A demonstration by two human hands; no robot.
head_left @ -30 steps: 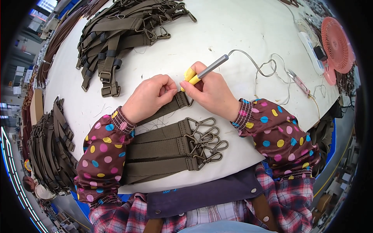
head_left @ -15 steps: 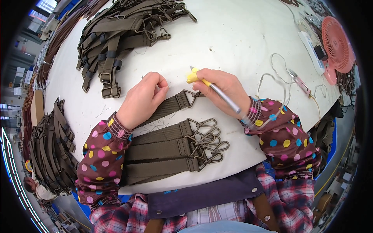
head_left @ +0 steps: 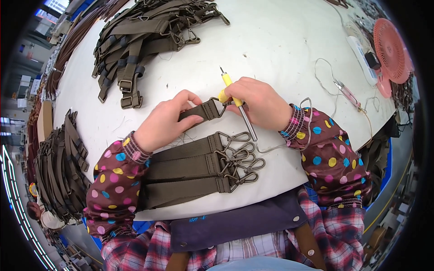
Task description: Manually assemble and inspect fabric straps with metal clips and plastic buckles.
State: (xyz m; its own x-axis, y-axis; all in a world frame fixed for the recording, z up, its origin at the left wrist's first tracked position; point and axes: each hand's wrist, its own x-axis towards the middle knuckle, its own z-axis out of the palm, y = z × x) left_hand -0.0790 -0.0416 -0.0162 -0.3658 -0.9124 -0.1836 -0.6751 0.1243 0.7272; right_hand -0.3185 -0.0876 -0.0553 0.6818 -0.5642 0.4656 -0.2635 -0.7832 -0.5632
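Note:
My left hand [head_left: 163, 118] pinches a dark olive webbing strap [head_left: 199, 114] between thumb and fingers, close to its stitched end. A metal ring [head_left: 217, 106] is sewn into that end. My right hand [head_left: 266, 102] is closed round a soldering iron [head_left: 247, 120] with a yellow collar, silver handle and thin tip pointing away from me. Its fingertips also meet the metal hook at the ring, partly hidden by them; a yellow piece shows there. Just below lie several similar straps [head_left: 183, 165], side by side, their snap hooks [head_left: 246, 165] bunched to the right.
A heap of straps with buckles [head_left: 135, 38] covers the far left of the white table [head_left: 271, 40]. Another pile [head_left: 61, 162] hangs at the left edge. To the right are thread snips [head_left: 347, 92], a power strip [head_left: 361, 58], a pink fan [head_left: 391, 52] and a loose cord [head_left: 271, 148].
My left hand has opened from a fist-like curl and taken the strap end, raising it slightly. The soldering iron has turned more upright, and my right fingers have come to the hook.

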